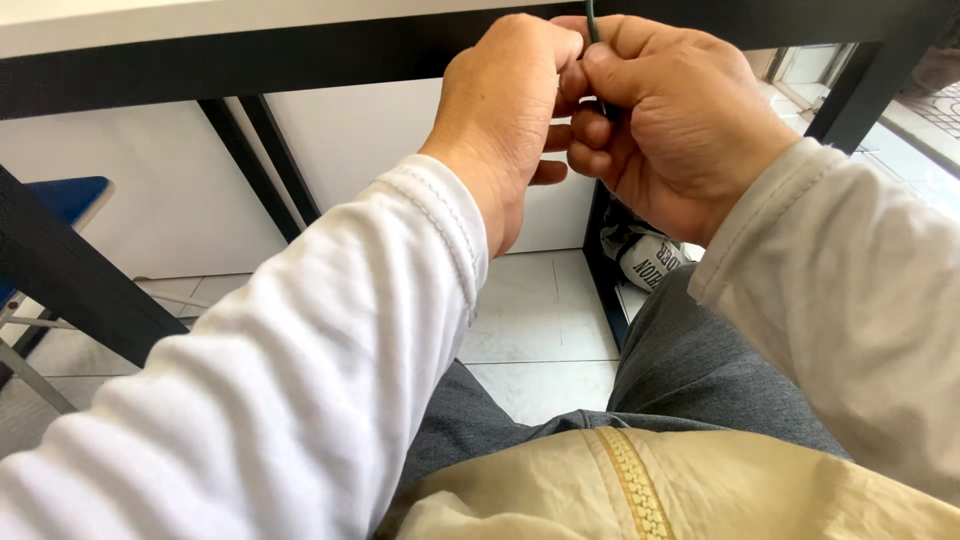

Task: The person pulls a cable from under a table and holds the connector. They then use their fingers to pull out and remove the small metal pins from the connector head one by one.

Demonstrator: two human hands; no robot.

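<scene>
My left hand (500,110) and my right hand (670,120) are raised together just below the front edge of a white-topped table (150,25). A thin dark green cable (592,20) comes down past the table edge and runs between the thumb and fingers of my right hand, which pinches it. The fingers of my left hand curl against the right hand's fingers at the same spot; most of the cable is hidden inside the hands. Both arms wear white long sleeves.
Black metal table legs (270,160) slant under the tabletop, and another black leg (850,90) stands at the right. A blue folding chair (60,200) is at the left. A crumpled bag (645,255) lies on the white tiled floor (540,320). My grey trousers (690,370) and beige jacket hem fill the bottom.
</scene>
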